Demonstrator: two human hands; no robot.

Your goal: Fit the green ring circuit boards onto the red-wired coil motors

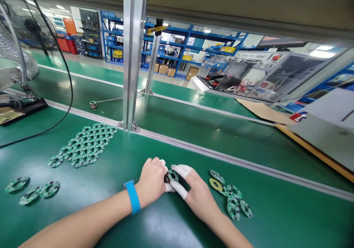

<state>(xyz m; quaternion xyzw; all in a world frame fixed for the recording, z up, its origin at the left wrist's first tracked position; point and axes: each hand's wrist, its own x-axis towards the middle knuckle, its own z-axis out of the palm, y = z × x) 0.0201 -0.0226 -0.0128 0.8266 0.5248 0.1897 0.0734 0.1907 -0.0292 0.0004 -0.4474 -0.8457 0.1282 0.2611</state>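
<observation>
In the middle of the green bench, my left hand [153, 178] and my right hand [195, 189] meet with fingers closed around one small assembly. White finger cots cover the thumbs and some fingertips; a blue band circles my left wrist. Facing up between the fingertips is a green ring-shaped circuit board [173, 175], pinched by my right thumb and fingers. A dark part with a hint of copper shows at its left, in my left fingers, mostly hidden. To the right of my right hand lie several loose ring boards [234, 191], one with its yellowish side up [215, 184].
Many ring boards [85, 144] lie in tight rows at left, with several looser ones [49, 189] nearer me. An aluminium post [132, 56] rises from a metal rail [193, 150]. Beyond it sits a small wound copper part [93, 104]. A black cable [70, 82] loops at left.
</observation>
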